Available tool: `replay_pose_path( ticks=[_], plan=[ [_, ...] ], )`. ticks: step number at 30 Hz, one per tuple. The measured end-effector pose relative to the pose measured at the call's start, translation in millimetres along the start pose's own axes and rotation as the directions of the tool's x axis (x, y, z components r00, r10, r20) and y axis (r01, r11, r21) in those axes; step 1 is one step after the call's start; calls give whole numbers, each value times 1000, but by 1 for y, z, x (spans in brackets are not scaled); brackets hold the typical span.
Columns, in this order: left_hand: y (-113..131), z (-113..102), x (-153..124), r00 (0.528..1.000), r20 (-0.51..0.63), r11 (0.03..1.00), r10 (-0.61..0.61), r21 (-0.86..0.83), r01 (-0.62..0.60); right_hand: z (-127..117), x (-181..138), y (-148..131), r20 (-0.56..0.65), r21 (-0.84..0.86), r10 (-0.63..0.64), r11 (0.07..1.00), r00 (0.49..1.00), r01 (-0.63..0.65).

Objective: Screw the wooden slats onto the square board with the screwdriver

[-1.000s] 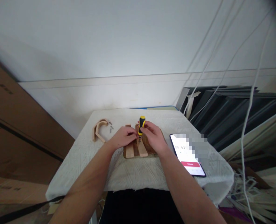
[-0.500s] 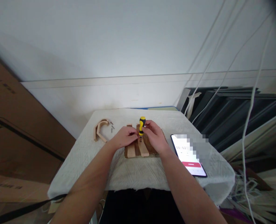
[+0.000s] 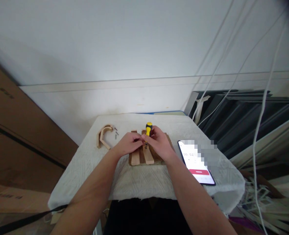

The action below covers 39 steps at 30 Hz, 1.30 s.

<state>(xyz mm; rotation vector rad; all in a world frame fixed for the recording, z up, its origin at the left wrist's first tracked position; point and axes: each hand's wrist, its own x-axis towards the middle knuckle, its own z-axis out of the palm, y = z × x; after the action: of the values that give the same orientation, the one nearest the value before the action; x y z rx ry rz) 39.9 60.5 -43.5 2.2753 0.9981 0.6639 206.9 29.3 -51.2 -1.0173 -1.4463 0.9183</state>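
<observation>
Gripping screwdriver upright in right hand over wooden slats; left hand pinched closed at its tip.

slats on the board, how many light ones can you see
2. The left slat lies along the board's left edge, partly under the left hand. The middle slat lies below the screwdriver. The right hand may hide more.

The screwdriver handle is yellow banded with black. Pale tan slats lie on a darker brown board. The worktop cover is white, faintly embossed. Near its right edge, the black-rimmed phone shows a white screen with a red bar.
</observation>
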Motion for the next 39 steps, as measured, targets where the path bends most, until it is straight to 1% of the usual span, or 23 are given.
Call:
replay_pose_path(
  ticks=[2, 6, 8, 11, 13, 18, 21, 23, 27, 29, 32, 34, 36, 39],
  plan=[
    [-1, 0, 0, 1000, 3, 1000, 0, -3, 0, 0, -1, -1, 33, 22, -26, 999, 999, 26],
    [0, 0, 1, 1000, 10, 1000, -18, -1, 18, -2, -1, -1, 31, 15, -39, 999, 999, 38],
    [1, 0, 1, 1000, 6, 1000, -14, 6, 13, -2, 0, 0, 21, -18, -21, 1000, 1000, 21],
    [3, -1, 0, 1000, 4, 1000, -8, 2, 8, -2, 1, 3, -28, -50, 0, 999, 1000, -2],
    [3, -1, -1, 1000, 7, 1000, -10, -8, 10, -1, 1, 4, -41, -35, 9, 999, 999, -11],
    [5, -1, -1, 1000, 6, 1000, -22, -14, 22, -1, -1, 2, 7, 24, -15, 1000, 1000, 15],
    [5, -1, 0, 1000, 2, 999, -17, -31, 18, -1, -1, 4, 7, 42, -20, 999, 1000, 20],
    [5, -1, 0, 1000, -23, 999, -2, -40, 1, -2, 0, 5, -18, 20, -15, 1000, 1000, 16],
    [5, 1, -1, 994, -106, 997, 21, -68, -28, -2, 0, 4, -80, -83, -18, 997, 997, 11],
    [4, 1, -1, 992, -122, 997, 20, -69, -29, -2, -1, 1, -62, -113, -44, 993, 997, 36],
    [3, 2, -2, 992, -122, 999, 22, -40, -27, -3, -3, -2, 5, -88, -118, 989, 993, 118],
    [1, 2, -2, 992, -125, 999, 22, -29, -25, -3, -3, -3, 13, -73, -148, 986, 989, 149],
    [0, 2, -2, 992, -129, 999, 5, -40, -10, -3, -3, -3, -2, -94, -145, 985, 989, 144],
    [-1, 2, -3, 991, -130, 998, -16, -61, 9, -2, -2, -1, -37, -145, -83, 987, 996, 77]
  ],
)
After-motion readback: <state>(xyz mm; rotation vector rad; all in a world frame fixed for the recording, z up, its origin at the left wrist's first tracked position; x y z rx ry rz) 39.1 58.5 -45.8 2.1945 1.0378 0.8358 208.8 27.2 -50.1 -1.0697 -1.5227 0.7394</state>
